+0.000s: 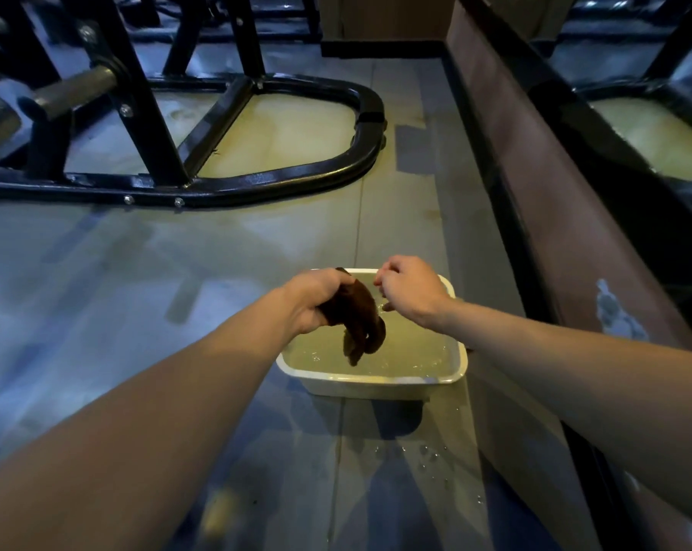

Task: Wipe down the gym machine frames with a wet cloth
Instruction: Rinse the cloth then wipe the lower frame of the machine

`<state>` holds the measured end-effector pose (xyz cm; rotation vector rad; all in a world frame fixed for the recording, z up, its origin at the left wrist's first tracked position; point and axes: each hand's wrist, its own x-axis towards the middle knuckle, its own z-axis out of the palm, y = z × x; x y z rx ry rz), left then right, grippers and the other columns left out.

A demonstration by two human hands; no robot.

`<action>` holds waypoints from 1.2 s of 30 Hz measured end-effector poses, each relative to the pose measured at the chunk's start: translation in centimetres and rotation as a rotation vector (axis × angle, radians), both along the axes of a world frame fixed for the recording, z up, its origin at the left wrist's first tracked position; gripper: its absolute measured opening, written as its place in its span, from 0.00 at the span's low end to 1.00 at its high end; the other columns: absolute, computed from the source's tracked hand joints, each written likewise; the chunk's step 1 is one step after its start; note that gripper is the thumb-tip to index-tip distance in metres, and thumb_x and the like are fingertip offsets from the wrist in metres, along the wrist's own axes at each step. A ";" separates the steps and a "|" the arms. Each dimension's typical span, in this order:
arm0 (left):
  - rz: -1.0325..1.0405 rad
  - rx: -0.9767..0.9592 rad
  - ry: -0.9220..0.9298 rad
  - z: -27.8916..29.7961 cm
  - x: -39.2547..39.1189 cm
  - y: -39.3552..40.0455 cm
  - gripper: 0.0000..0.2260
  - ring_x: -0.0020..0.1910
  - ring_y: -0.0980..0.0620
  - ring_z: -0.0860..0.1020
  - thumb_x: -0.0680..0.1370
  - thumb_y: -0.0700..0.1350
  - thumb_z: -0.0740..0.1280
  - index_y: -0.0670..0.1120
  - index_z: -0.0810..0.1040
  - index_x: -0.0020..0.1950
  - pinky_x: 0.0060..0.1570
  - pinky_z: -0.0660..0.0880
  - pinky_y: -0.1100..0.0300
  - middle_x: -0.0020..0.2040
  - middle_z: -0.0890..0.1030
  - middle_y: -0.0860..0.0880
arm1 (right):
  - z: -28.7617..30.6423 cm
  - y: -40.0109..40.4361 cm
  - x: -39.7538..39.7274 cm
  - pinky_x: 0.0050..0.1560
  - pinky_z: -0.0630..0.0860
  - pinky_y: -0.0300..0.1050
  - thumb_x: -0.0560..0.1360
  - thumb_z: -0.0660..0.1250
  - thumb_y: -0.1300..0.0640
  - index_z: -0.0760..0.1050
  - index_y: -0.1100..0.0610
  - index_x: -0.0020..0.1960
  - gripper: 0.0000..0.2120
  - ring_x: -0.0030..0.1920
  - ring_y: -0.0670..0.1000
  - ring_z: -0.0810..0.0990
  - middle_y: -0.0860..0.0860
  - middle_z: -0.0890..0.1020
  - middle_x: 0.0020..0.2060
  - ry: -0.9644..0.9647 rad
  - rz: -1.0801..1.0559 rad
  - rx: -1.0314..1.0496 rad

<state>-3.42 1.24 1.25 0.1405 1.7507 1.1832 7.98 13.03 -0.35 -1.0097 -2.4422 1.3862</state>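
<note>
Nearest, two bare forearms reach forward over a grey floor (pixel 98 272) speckled with water drops just in front of a white plastic basin (pixel 370 381). That basin sits on the floor and holds cloudy water (pixel 408 351). Above it, the left hand (pixel 314 298) has its fingers curled round a dark brown cloth (pixel 362 312), gripping the bunched upper part while the twisted lower end hangs down and dips at the water's surface. Just to the right of the cloth, the right hand (pixel 409 290) hovers over the far side of the basin with its fingers curled downward; it holds nothing that can be seen, and whether its fingertips touch the cloth cannot be told. Along the right side of the floor runs a brown ledge (pixel 535 184) with a black top edge, and a pale scuffed patch shows on its face. Farther off, beyond the basin and to the left, stands a black gym machine frame (pixel 316 173), its rounded tubular base resting on the floor, bolted along the near rail, with slanted uprights rising from it and a dull metal peg (pixel 78 89) sticking out on the left.
</note>
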 end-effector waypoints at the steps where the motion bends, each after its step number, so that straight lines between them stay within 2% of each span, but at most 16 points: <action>1: 0.034 0.025 -0.004 0.0 -0.2 0.0 0.10 0.55 0.44 0.83 0.84 0.42 0.64 0.39 0.77 0.62 0.60 0.79 0.48 0.55 0.84 0.39 | -0.2 0.7 0.5 0.58 0.82 0.53 0.80 0.64 0.62 0.79 0.56 0.59 0.09 0.56 0.55 0.81 0.55 0.82 0.55 -0.094 0.095 0.171; 4: 0.109 0.134 -0.062 0.7 -0.6 -0.1 0.09 0.50 0.46 0.80 0.85 0.41 0.61 0.38 0.76 0.61 0.51 0.80 0.52 0.50 0.81 0.39 | -1.7 1.6 1.7 0.71 0.73 0.55 0.74 0.75 0.52 0.55 0.50 0.82 0.43 0.71 0.56 0.71 0.52 0.68 0.74 -0.348 0.448 0.354; 6: 0.134 0.226 -0.114 1.1 -0.9 -0.3 0.08 0.50 0.46 0.79 0.84 0.39 0.59 0.39 0.76 0.57 0.50 0.79 0.53 0.47 0.80 0.40 | -2.7 1.0 1.6 0.72 0.73 0.57 0.67 0.79 0.41 0.45 0.44 0.83 0.57 0.72 0.54 0.70 0.51 0.65 0.77 -0.286 0.450 0.300; 7: 0.142 0.281 -0.149 1.3 -1.0 -0.4 0.08 0.49 0.46 0.79 0.84 0.38 0.58 0.40 0.77 0.55 0.52 0.79 0.53 0.46 0.80 0.40 | -3.2 0.7 1.2 0.70 0.75 0.57 0.65 0.80 0.38 0.48 0.44 0.83 0.58 0.70 0.54 0.73 0.51 0.68 0.76 -0.196 0.375 0.248; 8: 0.156 0.335 -0.191 1.6 -0.9 -0.6 0.09 0.47 0.47 0.79 0.84 0.37 0.58 0.40 0.77 0.51 0.53 0.80 0.54 0.45 0.79 0.40 | -3.4 0.2 0.6 0.65 0.79 0.57 0.65 0.80 0.38 0.55 0.46 0.80 0.53 0.65 0.53 0.78 0.52 0.73 0.71 -0.094 0.286 0.189; 10: 0.185 0.378 -0.246 2.1 -1.1 -1.0 0.09 0.45 0.46 0.79 0.84 0.36 0.58 0.41 0.76 0.48 0.51 0.80 0.53 0.43 0.78 0.40 | -3.2 -0.3 -0.8 0.53 0.82 0.59 0.70 0.78 0.50 0.69 0.51 0.68 0.30 0.53 0.55 0.82 0.52 0.78 0.58 0.025 0.151 0.172; 11: 0.175 0.353 -0.241 2.2 -1.2 -1.1 0.08 0.45 0.46 0.80 0.84 0.37 0.58 0.41 0.76 0.49 0.50 0.81 0.52 0.44 0.79 0.40 | -2.8 -0.3 -1.2 0.53 0.81 0.59 0.73 0.74 0.55 0.72 0.53 0.63 0.21 0.52 0.56 0.80 0.52 0.77 0.54 0.001 0.140 0.246; 13: 0.077 0.215 -0.170 2.2 -1.7 -1.6 0.06 0.46 0.45 0.81 0.83 0.41 0.61 0.42 0.77 0.51 0.46 0.83 0.53 0.46 0.80 0.40 | -2.2 -0.3 -1.3 0.54 0.79 0.55 0.74 0.68 0.61 0.74 0.54 0.57 0.13 0.52 0.57 0.78 0.52 0.75 0.52 -0.102 0.222 0.360; 17: -0.407 -0.054 0.045 1.6 -1.4 -2.1 0.14 0.50 0.48 0.80 0.80 0.49 0.72 0.43 0.80 0.61 0.52 0.79 0.54 0.53 0.83 0.43 | -1.9 -0.2 -0.8 0.49 0.82 0.55 0.73 0.68 0.62 0.74 0.53 0.54 0.10 0.48 0.55 0.79 0.52 0.79 0.48 -0.263 0.315 0.391; 20: -0.689 -0.247 0.433 -0.2 -0.9 -1.4 0.25 0.55 0.48 0.79 0.72 0.47 0.80 0.50 0.74 0.65 0.56 0.80 0.55 0.58 0.79 0.45 | -1.2 0.0 -1.1 0.47 0.82 0.55 0.75 0.69 0.59 0.75 0.53 0.53 0.08 0.45 0.55 0.80 0.52 0.80 0.47 -0.307 0.333 0.492; 22: -0.758 -0.368 0.723 -1.7 -1.0 -0.7 0.29 0.54 0.46 0.78 0.68 0.50 0.82 0.53 0.71 0.63 0.54 0.80 0.54 0.59 0.75 0.47 | -0.6 0.1 -1.1 0.43 0.82 0.52 0.76 0.70 0.57 0.75 0.53 0.53 0.07 0.42 0.54 0.81 0.52 0.81 0.45 -0.348 0.347 0.508; 25: -0.804 -0.465 1.085 -2.8 -0.9 -0.2 0.24 0.54 0.44 0.76 0.71 0.55 0.79 0.54 0.71 0.61 0.57 0.80 0.47 0.62 0.68 0.47 | 0.2 0.1 -0.9 0.38 0.82 0.48 0.76 0.69 0.56 0.78 0.55 0.53 0.07 0.40 0.54 0.84 0.53 0.84 0.42 -0.465 0.427 0.528; 29: -0.916 -0.435 1.439 -3.1 -0.6 0.3 0.15 0.63 0.46 0.70 0.78 0.58 0.69 0.54 0.78 0.62 0.60 0.77 0.49 0.66 0.71 0.50 | 0.6 0.5 -0.7 0.43 0.83 0.46 0.77 0.70 0.54 0.79 0.57 0.57 0.10 0.43 0.53 0.85 0.54 0.85 0.44 -0.557 0.461 0.456; 31: -0.845 -0.314 1.331 -3.1 -0.8 0.3 0.13 0.56 0.48 0.75 0.78 0.53 0.70 0.56 0.75 0.62 0.55 0.78 0.52 0.59 0.78 0.50 | 0.2 0.8 -0.9 0.43 0.84 0.46 0.76 0.72 0.54 0.74 0.58 0.61 0.16 0.45 0.53 0.84 0.54 0.83 0.47 -0.532 0.394 0.375; 33: -0.758 -0.178 1.123 -3.1 -1.2 0.0 0.20 0.50 0.49 0.78 0.78 0.46 0.71 0.59 0.71 0.66 0.50 0.80 0.52 0.54 0.80 0.51 | 0.0 1.1 -0.9 0.43 0.83 0.47 0.74 0.75 0.55 0.69 0.56 0.63 0.22 0.48 0.55 0.82 0.55 0.79 0.52 -0.479 0.326 0.292; 36: -0.644 -0.110 0.932 -2.8 -1.4 -0.1 0.18 0.47 0.46 0.81 0.77 0.42 0.70 0.57 0.74 0.64 0.49 0.82 0.48 0.50 0.82 0.49 | -0.5 1.7 -0.7 0.51 0.80 0.50 0.74 0.75 0.54 0.74 0.54 0.64 0.21 0.53 0.56 0.79 0.55 0.77 0.57 -0.367 0.317 0.371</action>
